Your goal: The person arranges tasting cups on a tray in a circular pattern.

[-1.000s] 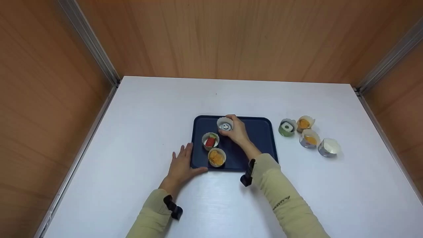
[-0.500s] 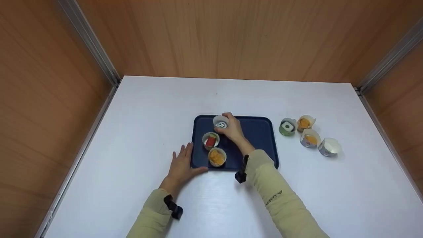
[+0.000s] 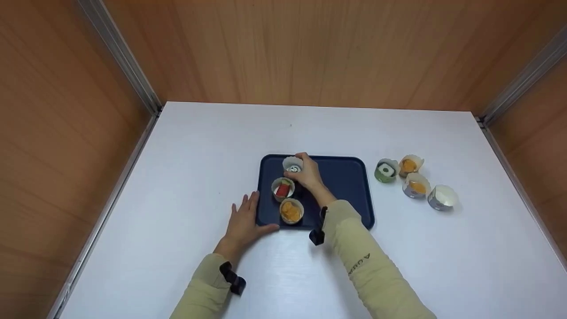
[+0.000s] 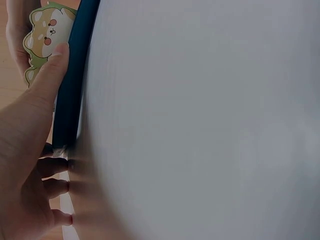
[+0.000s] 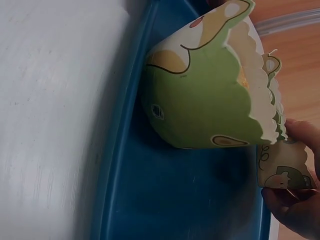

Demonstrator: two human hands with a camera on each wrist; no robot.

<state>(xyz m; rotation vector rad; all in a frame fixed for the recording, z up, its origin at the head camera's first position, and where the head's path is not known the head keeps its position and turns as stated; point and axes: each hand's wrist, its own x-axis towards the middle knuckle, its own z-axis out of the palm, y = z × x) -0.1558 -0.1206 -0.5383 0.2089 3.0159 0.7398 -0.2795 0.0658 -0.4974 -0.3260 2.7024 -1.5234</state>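
A dark blue tray (image 3: 341, 188) lies on the white table. My left hand (image 3: 242, 223) rests against its near left corner with fingers spread and the thumb along the front edge. At the tray's far left, my right hand (image 3: 311, 176) grips a paper baking cup (image 3: 290, 162) by its side; something white with dark marks lies inside. Directly nearer stands a cup with a red and green filling (image 3: 282, 189), then a cup with an orange filling (image 3: 291, 212). The right wrist view shows a green patterned cup (image 5: 210, 105) close up, with the held cup (image 5: 286, 167) beyond it.
Right of the tray, on the table (image 3: 190, 155), stand a green cup (image 3: 386, 172), two cups with orange fillings (image 3: 410, 165) and a white-topped cup (image 3: 443, 198). Wooden panels (image 3: 288, 53) enclose the table at the back and sides.
My right hand has carried the held cup a short way left, toward the tray's left edge and just behind the cup with the red filling. The left hand stays still.
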